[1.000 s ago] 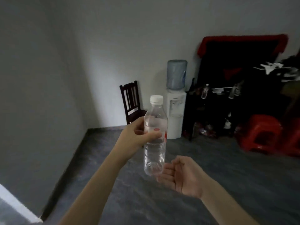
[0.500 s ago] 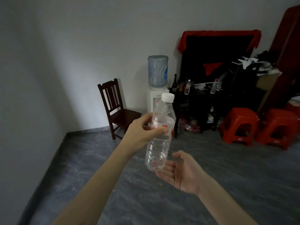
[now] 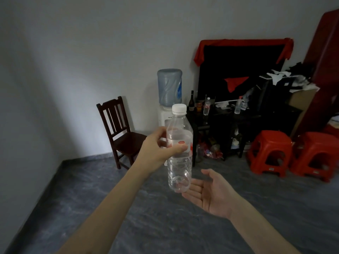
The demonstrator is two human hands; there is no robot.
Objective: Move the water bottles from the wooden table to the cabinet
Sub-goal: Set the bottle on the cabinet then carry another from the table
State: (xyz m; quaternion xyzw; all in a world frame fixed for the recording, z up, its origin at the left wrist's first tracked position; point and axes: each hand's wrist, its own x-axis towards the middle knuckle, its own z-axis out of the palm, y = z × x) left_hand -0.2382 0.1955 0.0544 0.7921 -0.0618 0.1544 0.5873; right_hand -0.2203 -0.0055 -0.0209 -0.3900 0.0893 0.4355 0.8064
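My left hand [image 3: 157, 149] grips a clear water bottle [image 3: 179, 162] with a white cap and a red-and-white label, holding it upright in the air at mid-body. Just below and to the right of the bottle's base, my right hand [image 3: 211, 191] lies palm up with relaxed fingers and holds nothing. Across the room stands a dark cabinet [image 3: 238, 121] against the wall. On its top stand two more clear water bottles [image 3: 207, 107] [image 3: 238, 107] beside a dark glass bottle [image 3: 191, 101].
A dark wooden chair [image 3: 119, 131] stands by the far wall, with a water dispenser [image 3: 169, 92] next to it. Two red plastic stools [image 3: 269, 151] [image 3: 315, 154] sit on the floor at right. A pile of clutter [image 3: 282, 83] tops the cabinet's right end. Grey floor lies between me and the cabinet.
The view has swung left to right, bringing the chair, cabinet and stools further into sight and nearer. The bottle stays in my left hand, and my right hand's fingers have uncurled.
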